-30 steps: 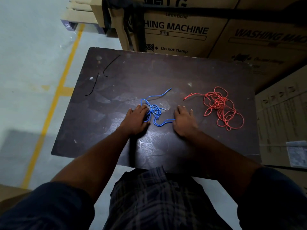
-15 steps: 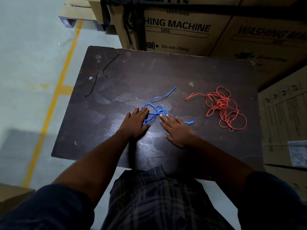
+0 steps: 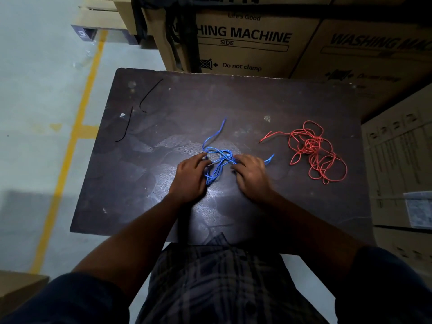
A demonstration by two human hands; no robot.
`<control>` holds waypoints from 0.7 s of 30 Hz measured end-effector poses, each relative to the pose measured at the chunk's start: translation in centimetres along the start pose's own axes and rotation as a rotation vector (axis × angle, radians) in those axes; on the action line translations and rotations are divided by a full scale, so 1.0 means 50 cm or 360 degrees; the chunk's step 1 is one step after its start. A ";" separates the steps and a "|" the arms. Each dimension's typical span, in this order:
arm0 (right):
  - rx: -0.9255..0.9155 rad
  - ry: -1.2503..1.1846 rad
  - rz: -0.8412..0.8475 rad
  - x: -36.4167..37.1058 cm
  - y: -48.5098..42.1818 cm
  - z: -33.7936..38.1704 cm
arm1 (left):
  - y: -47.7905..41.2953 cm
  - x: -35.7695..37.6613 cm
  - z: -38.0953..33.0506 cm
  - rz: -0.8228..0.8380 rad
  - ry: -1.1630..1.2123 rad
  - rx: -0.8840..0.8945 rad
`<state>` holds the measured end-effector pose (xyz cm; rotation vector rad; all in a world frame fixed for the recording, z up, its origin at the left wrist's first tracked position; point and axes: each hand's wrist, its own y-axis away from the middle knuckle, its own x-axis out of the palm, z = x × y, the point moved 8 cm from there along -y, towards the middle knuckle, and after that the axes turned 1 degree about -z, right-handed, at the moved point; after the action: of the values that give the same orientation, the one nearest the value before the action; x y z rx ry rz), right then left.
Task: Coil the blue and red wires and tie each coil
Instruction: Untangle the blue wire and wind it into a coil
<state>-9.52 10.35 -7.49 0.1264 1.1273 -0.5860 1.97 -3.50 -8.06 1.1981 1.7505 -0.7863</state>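
Standing at a dark table [image 3: 145, 206], both forearms reaching forward over it. Holding the blue wire [image 3: 221, 157] between the two hands, close together but not touching. Left hand [image 3: 190, 177]: fingers curled over the near loops of the tangle, with loops running down under the fingertips. Right hand [image 3: 252, 175]: fingertips bent onto the knot at the tangle's right side, pinching there as far as can be seen. Beyond the left hand's fingertips, one free blue end curving away across the table; just past the right hand's knuckles, the other short end poking out to the right. Right of the right hand and well apart from it, the red wire [image 3: 315, 150] lying in a loose, untidy heap, uncoiled and untouched, one end trailing back toward the blue. Far off to the left of the left hand, two thin black cords [image 3: 150, 92] lying flat near the table's far corner. Ahead of both hands, past the table edge, cardboard boxes [image 3: 243, 50] printed WASHING MACHINE.
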 end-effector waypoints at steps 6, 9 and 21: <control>0.0097 0.0032 0.0369 0.055 -0.026 0.020 | -0.028 0.033 -0.002 0.0232 -0.0026 0.0087; 0.0156 0.0149 0.0455 0.061 -0.025 0.006 | -0.040 0.021 0.025 0.0248 -0.0108 0.0054; 0.0287 -0.0494 0.0063 0.047 -0.013 -0.008 | -0.038 0.005 0.073 0.0191 -0.0202 0.0140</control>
<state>-9.48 9.08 -9.62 0.2054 0.7693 -0.6475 1.23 -7.17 -9.83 1.2707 1.5400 -0.8559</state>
